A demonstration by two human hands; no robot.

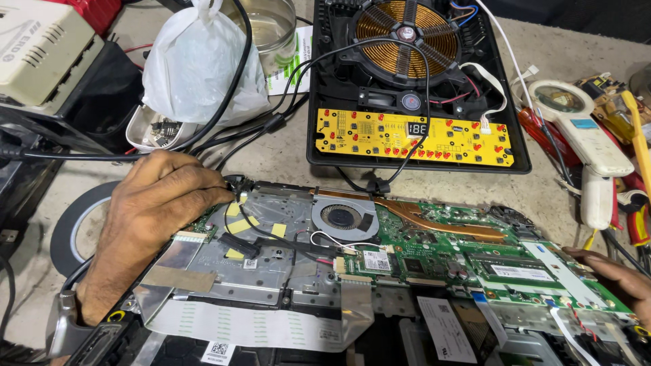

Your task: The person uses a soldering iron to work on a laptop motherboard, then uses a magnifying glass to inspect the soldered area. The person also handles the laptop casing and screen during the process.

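Observation:
An opened laptop [285, 268] lies in front of me with its green circuit board [441, 254], round cooling fan [341, 217] and copper heat pipe [434, 220] exposed. My left hand [152, 217] rests on the laptop's upper left corner, fingertips pinched on a thin black wire [261, 234] near yellow tape patches. My right hand [620, 278] lies at the right edge, fingers touching the laptop's right side beside the memory module [512, 270]. A wide white ribbon cable [251, 329] crosses the near side.
An opened induction cooker [413, 88] with copper coil and yellow control board sits behind the laptop. A white plastic bag [196, 61], a glass jar [271, 27], a black tape roll [68, 227], a white magnifier tool [583, 125] and red-handled tools [637, 217] surround it.

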